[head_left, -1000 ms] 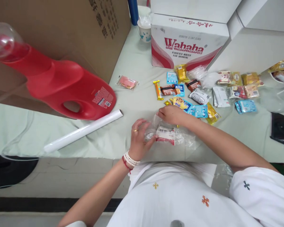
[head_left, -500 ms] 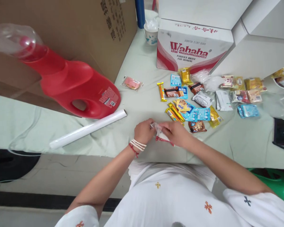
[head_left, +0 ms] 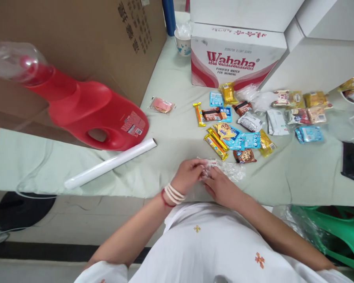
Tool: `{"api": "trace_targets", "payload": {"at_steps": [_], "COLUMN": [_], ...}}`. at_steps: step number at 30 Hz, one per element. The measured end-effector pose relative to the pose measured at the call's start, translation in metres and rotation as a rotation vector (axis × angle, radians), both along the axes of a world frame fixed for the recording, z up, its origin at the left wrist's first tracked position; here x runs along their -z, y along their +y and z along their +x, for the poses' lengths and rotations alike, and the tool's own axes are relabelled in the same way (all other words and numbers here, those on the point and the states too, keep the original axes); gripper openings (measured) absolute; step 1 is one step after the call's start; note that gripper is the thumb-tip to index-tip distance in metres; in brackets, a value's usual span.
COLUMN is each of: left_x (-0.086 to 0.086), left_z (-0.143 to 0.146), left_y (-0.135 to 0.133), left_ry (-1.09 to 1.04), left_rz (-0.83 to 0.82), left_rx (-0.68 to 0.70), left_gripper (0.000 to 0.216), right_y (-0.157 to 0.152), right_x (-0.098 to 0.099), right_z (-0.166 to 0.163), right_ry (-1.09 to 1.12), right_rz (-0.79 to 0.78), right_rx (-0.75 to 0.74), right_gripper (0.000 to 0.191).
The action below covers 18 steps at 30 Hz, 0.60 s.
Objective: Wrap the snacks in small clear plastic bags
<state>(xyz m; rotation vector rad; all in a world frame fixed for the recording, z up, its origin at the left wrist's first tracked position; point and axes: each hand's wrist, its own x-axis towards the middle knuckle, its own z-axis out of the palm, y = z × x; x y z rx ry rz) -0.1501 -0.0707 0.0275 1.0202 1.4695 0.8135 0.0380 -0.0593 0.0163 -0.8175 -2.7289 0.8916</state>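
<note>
Both of my hands meet at the near edge of the table over a clear plastic bag. My left hand, with a white bead bracelet at the wrist, pinches the crumpled end of the bag. My right hand grips the same end from the other side, fingers closed. A red-and-white packet shows faintly inside the plastic. Just beyond the bag lie a yellow snack bar and a brown cookie packet, with several more snack packets spread further back.
A red detergent jug lies on its side at the left, with a white paper roll in front of it. A Wahaha carton and a brown cardboard box stand behind. A black phone lies right. A green stool stands below.
My hands came together and drew back toward the table's near edge, bunching the end of the plastic bag. The right hand moved from the snack pile to the bag.
</note>
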Motion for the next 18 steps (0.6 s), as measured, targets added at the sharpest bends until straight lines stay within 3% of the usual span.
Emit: {"api": "trace_targets", "payload": {"at_steps": [2, 4, 6, 8, 10, 13, 15, 18], "left_x": [0.010, 0.018, 0.021, 0.021, 0.022, 0.024, 0.027, 0.029], "left_z": [0.020, 0.032, 0.038, 0.040, 0.040, 0.035, 0.032, 0.034], "left_y": [-0.004, -0.009, -0.013, -0.015, -0.014, -0.008, -0.005, -0.006], "left_ry": [0.375, 0.655, 0.819, 0.920, 1.005, 1.107, 1.133, 1.160], "left_rz": [0.181, 0.298, 0.352, 0.395, 0.417, 0.376, 0.319, 0.301], "left_rx": [0.106, 0.207, 0.266, 0.250, 0.137, -0.048, -0.017, 0.125], "left_gripper": [0.035, 0.040, 0.037, 0.032, 0.031, 0.064, 0.064, 0.041], "right_y": [0.003, 0.007, 0.011, 0.014, 0.015, 0.013, 0.010, 0.006], "right_x": [-0.001, 0.001, 0.006, 0.012, 0.016, 0.014, 0.008, -0.001], "right_z": [0.012, 0.028, 0.045, 0.058, 0.065, 0.059, 0.046, 0.019], "right_ry": [0.149, 0.241, 0.197, 0.072, -0.014, 0.020, 0.099, 0.250], "right_rz": [-0.098, -0.099, 0.047, 0.214, 0.271, 0.208, 0.093, -0.053], "right_rx": [0.041, 0.257, 0.587, 0.792, 0.812, 0.788, 0.744, 0.555], "right_gripper": [0.020, 0.020, 0.021, 0.037, 0.040, 0.015, 0.011, 0.016]}}
